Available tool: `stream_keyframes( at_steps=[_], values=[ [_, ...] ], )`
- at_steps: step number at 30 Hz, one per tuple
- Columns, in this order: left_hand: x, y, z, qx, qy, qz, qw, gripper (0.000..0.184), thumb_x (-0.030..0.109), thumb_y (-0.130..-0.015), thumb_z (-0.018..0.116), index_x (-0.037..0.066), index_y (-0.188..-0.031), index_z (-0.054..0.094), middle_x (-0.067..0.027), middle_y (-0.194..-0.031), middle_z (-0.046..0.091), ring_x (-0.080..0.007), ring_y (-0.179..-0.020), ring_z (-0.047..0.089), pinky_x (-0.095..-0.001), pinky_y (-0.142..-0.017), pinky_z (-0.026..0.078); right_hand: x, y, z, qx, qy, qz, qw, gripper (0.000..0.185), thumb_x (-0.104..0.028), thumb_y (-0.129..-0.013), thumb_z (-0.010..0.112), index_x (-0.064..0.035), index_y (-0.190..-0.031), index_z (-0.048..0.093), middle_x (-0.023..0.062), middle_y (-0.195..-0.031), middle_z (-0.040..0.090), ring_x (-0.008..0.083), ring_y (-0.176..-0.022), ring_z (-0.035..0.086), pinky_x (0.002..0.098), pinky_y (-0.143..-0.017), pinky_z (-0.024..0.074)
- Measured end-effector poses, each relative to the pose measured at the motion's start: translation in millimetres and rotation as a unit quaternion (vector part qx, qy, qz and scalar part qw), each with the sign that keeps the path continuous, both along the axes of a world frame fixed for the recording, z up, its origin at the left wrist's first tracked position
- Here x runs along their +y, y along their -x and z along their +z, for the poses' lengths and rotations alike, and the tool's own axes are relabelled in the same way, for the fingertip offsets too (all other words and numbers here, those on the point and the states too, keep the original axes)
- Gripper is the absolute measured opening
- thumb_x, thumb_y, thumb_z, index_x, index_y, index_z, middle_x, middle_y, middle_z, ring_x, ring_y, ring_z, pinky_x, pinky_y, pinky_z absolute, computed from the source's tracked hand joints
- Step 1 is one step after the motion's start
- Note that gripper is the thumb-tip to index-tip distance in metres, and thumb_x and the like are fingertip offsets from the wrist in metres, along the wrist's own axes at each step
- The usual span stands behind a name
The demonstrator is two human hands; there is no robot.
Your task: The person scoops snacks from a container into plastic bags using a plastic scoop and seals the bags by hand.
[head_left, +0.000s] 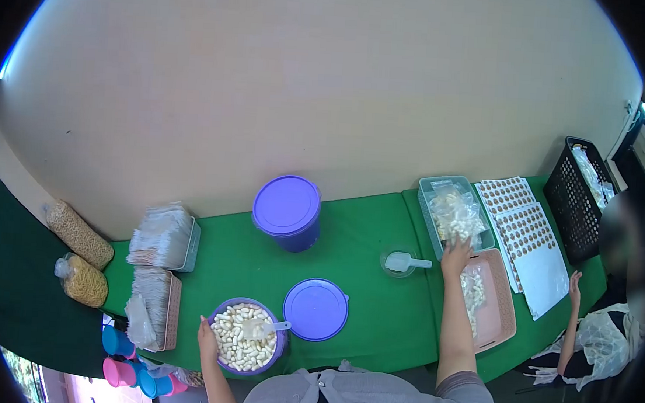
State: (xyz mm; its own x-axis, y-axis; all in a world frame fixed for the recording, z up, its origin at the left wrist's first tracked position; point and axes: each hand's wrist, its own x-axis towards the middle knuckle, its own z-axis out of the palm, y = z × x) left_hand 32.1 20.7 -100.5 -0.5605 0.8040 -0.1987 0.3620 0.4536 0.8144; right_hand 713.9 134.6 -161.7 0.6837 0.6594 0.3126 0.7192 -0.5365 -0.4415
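Note:
My left hand (208, 340) rests against the left rim of a purple tub (281, 344) filled with whitish pieces (243, 355); a clear scoop (257, 329) lies on top of them. Over at the right, my right hand (456, 255) reaches to the near edge of a teal basket (431, 208), touching or just above the clear bags of white pieces (455, 209) in it; its fingertips are hard to make out. Below that hand is a pink basket (505, 316) with a bag of white pieces (472, 290) inside.
A lidded purple bucket (286, 208), a purple lid (316, 310) and a small bowl with a scoop (398, 262) stand mid-table. Bag-filled baskets (173, 310) are left. Sticker sheets (531, 236), a black crate (574, 217) and a co-worker's hand (575, 288) are right.

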Motion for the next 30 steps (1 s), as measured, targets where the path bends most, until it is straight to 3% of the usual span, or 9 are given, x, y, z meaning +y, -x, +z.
stream_keyframes(
  at_steps=[3, 7, 10, 12, 16, 21, 26, 29, 30],
  values=[
    [1, -3, 8, -0.03, 0.0, -0.011, 0.999, 0.068, 0.049, -0.101, 0.028, -0.009, -0.132, 0.045, -0.026, -0.135, 0.048, -0.034, -0.128, 0.044, -0.0372, -0.108, 0.031, -8, 19, 7, -0.027, 0.094, -0.02, 0.995, 0.043, -0.036, -0.094, 0.05, -0.0206, -0.134, 0.052, 0.019, -0.146, 0.034, 0.0477, -0.132, 0.029, 0.0577, -0.108, 0.0226],
    [1, -7, 12, -0.018, 0.0, -0.001, 1.0, 0.068, 0.049, -0.1, 0.029, -0.01, -0.131, 0.045, -0.0261, -0.134, 0.049, -0.0337, -0.127, 0.045, -0.0372, -0.107, 0.032, -13, 27, 26, -0.02, 0.111, -0.022, 0.993, 0.04, -0.039, -0.094, 0.047, -0.0202, -0.128, 0.058, 0.018, -0.141, 0.042, 0.0445, -0.132, 0.03, 0.0588, -0.107, 0.0215],
    [0, -7, 12, -0.032, -0.007, 0.003, 0.999, 0.068, 0.049, -0.101, 0.029, -0.01, -0.131, 0.045, -0.0262, -0.134, 0.049, -0.0336, -0.127, 0.045, -0.0373, -0.107, 0.032, -16, 32, 37, 0.047, 0.149, -0.003, 0.988, 0.036, -0.038, -0.094, 0.049, -0.0183, -0.12, 0.064, 0.0187, -0.134, 0.047, 0.0417, -0.13, 0.033, 0.0572, -0.106, 0.0221],
    [1, -8, 13, -0.049, -0.012, 0.012, 0.999, 0.068, 0.049, -0.101, 0.028, -0.01, -0.131, 0.045, -0.0262, -0.134, 0.049, -0.0336, -0.127, 0.045, -0.0373, -0.107, 0.032, -22, 46, 38, 0.013, 0.027, 0.025, 0.999, 0.033, -0.036, -0.092, 0.052, -0.0142, -0.112, 0.067, 0.0188, -0.129, 0.05, 0.0404, -0.126, 0.036, 0.0549, -0.105, 0.0235],
    [1, -4, 12, -0.06, -0.017, 0.015, 0.998, 0.068, 0.049, -0.101, 0.027, -0.009, -0.128, 0.049, -0.0245, -0.13, 0.052, -0.0322, -0.124, 0.048, -0.0371, -0.105, 0.034, -33, 102, 55, 0.055, -0.068, 0.132, 0.987, 0.025, -0.024, -0.089, 0.059, -0.0082, -0.107, 0.065, 0.0198, -0.127, 0.048, 0.0375, -0.124, 0.038, 0.0493, -0.104, 0.0289],
    [1, -3, 9, -0.143, -0.057, 0.019, 0.988, 0.066, 0.048, -0.101, 0.025, -0.008, -0.116, 0.057, -0.0201, -0.116, 0.06, -0.0273, -0.112, 0.055, -0.0364, -0.1, 0.038, -50, 210, 90, 0.056, -0.089, 0.298, 0.949, 0.035, -0.017, -0.083, 0.062, -0.007, -0.116, 0.058, 0.0219, -0.128, 0.046, 0.0417, -0.123, 0.036, 0.0521, -0.103, 0.0287],
    [-7, 7, 9, -0.168, -0.165, 0.019, 0.972, 0.057, 0.041, -0.103, 0.026, -0.005, -0.118, 0.055, -0.0165, -0.118, 0.058, -0.0256, -0.111, 0.053, -0.0385, -0.099, 0.038, -75, 330, 137, 0.09, -0.087, 0.414, 0.902, 0.039, -0.014, -0.083, 0.062, -0.0075, -0.121, 0.055, 0.0213, -0.131, 0.044, 0.0419, -0.126, 0.034, 0.0522, -0.104, 0.0299],
    [-25, 35, 38, 0.153, -0.199, 0.021, 0.968, 0.033, 0.024, -0.1, 0.04, -0.001, -0.12, 0.052, -0.0218, -0.125, 0.049, -0.0334, -0.117, 0.048, -0.0421, -0.102, 0.035, -90, 389, 153, 0.134, -0.077, 0.472, 0.868, 0.041, -0.014, -0.083, 0.062, -0.0076, -0.122, 0.054, 0.0216, -0.132, 0.043, 0.0422, -0.128, 0.032, 0.0518, -0.106, 0.0292],
    [-28, 61, 32, 0.202, -0.213, 0.029, 0.956, 0.03, 0.016, -0.094, 0.05, 0.002, -0.121, 0.051, -0.0238, -0.128, 0.045, -0.0381, -0.122, 0.043, -0.0448, -0.104, 0.033, -93, 407, 155, 0.144, -0.068, 0.488, 0.858, 0.041, -0.015, -0.084, 0.062, -0.0079, -0.124, 0.054, 0.0217, -0.133, 0.042, 0.0424, -0.129, 0.031, 0.0516, -0.106, 0.0291]
  ],
)
